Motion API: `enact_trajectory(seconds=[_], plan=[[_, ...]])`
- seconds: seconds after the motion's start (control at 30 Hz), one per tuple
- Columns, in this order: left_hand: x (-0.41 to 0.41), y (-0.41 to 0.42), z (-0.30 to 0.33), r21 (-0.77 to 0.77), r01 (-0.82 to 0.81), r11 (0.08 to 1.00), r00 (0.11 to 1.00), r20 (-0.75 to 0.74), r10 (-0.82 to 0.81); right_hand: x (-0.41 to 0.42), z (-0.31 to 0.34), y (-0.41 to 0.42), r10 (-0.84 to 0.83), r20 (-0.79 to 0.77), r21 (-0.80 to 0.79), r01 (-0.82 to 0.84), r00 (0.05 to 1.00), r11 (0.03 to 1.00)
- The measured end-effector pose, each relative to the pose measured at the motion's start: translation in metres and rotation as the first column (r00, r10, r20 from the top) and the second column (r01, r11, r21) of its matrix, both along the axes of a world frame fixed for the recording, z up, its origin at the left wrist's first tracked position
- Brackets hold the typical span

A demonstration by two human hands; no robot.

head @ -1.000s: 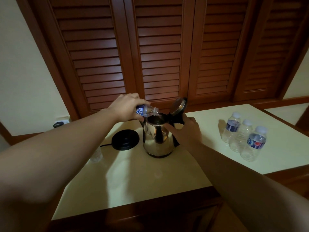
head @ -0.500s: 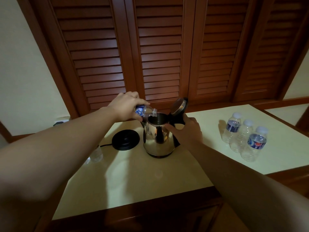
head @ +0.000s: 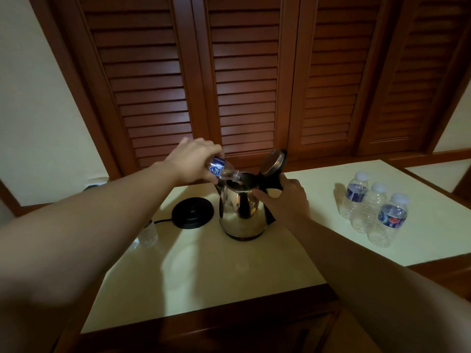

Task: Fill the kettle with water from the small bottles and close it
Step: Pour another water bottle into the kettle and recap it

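A shiny steel kettle (head: 240, 212) stands on the pale countertop (head: 216, 271), its round lid (head: 272, 161) hinged up and open. My left hand (head: 193, 161) grips a small clear bottle (head: 221, 170) with a blue label, tipped neck-down over the kettle's mouth. My right hand (head: 288, 200) is wrapped around the kettle's black handle (head: 271, 183) on its right side. Three more small bottles (head: 374, 210) stand upright in a cluster at the right of the counter.
The black kettle base (head: 192, 212) with its cord lies just left of the kettle. Another small clear bottle (head: 149, 233) stands partly behind my left forearm. Dark louvred wooden doors (head: 244, 85) rise behind the counter. The counter's wooden front edge (head: 204, 324) runs near me.
The bottle in my left hand has tilted a little steeper over the kettle's mouth. My right hand and the kettle have stayed in place.
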State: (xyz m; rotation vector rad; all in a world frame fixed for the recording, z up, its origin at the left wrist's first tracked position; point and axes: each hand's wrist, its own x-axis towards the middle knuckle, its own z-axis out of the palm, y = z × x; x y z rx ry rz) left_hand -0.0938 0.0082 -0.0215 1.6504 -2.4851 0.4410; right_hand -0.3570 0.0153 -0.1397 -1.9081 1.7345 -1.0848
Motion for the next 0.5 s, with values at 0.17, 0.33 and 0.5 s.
enact_trajectory(seconds=[0.17, 0.33, 0.5], plan=[[-0.0002, 0.0022, 0.0026, 0.0, 0.033, 0.999, 0.999, -0.01, -0.033, -0.0001, 0.0003, -0.0001, 0.0, 0.0, 0.011, 0.0, 1.0, 1.0], [-0.0005, 0.0043, 0.0036, 0.0, 0.043, 0.999, 0.999, -0.023, -0.043, -0.0008, 0.0004, 0.0009, 0.005, -0.002, 0.022, -0.004, 1.0, 1.0], [-0.0003, 0.0057, 0.0037, 0.006, 0.051, 0.999, 0.998, -0.036, -0.051, -0.0003, 0.0021, 0.0027, 0.005, -0.003, 0.021, -0.005, 1.0, 1.0]])
